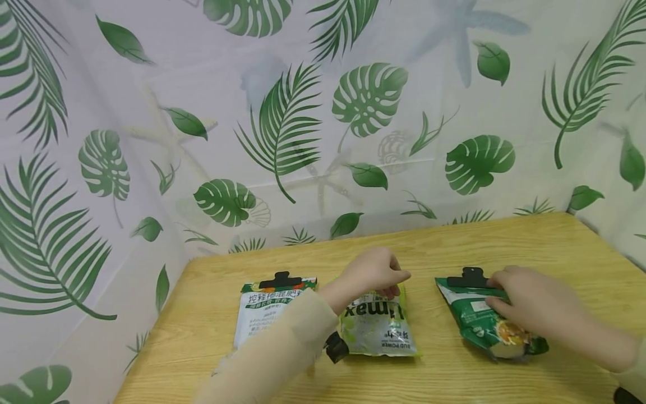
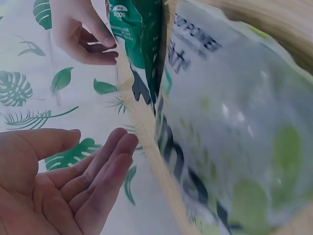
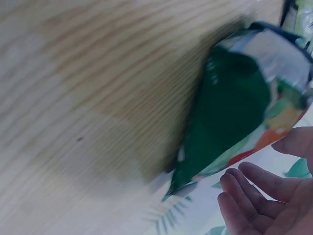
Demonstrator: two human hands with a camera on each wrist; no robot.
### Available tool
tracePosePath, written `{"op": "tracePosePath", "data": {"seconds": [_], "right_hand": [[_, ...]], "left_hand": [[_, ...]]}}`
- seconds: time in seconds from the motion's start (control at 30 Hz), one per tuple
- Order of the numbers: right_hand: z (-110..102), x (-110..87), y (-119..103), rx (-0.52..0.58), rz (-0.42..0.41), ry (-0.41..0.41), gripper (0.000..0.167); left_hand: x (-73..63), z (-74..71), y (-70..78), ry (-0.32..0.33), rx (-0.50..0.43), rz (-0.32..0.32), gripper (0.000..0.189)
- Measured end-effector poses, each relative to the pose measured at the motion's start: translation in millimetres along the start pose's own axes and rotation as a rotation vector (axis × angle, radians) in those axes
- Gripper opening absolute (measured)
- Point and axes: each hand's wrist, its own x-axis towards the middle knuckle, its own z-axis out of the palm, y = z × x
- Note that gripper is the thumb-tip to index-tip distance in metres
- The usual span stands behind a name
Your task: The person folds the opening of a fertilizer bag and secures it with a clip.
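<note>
My left hand is over the top end of a silver-and-lime plastic pouch lettered "BUD POWER". In the left wrist view its fingers are loosely bent beside the pouch, with nothing between them and the thumb. My right hand is at the upper right of a green pouch with a food-like picture. A black clip sits across that pouch's top edge, close by the fingertips. In the right wrist view the right hand's fingers are relaxed alongside the pouch, not wrapped round it.
A white pouch with a green band and Chinese print lies to the left, a black clip on its top edge. My left sleeve partly covers it. The wooden table meets a leaf-patterned cloth backdrop behind and at both sides.
</note>
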Motion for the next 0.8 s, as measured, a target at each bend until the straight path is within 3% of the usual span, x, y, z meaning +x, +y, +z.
{"op": "tracePosePath", "data": {"seconds": [0.3, 0.8], "right_hand": [[-3.6, -4.7, -22.3, 0.024, -0.060, 0.020, 0.028], [-6.4, -13.4, -43.7, 0.039, -0.097, 0.025, 0.027]], "left_hand": [[-21.3, -13.8, -27.5, 0.011, -0.002, -0.003, 0.031], [-61.1, -16.7, -70.8, 0.020, -0.126, -0.018, 0.023]]}}
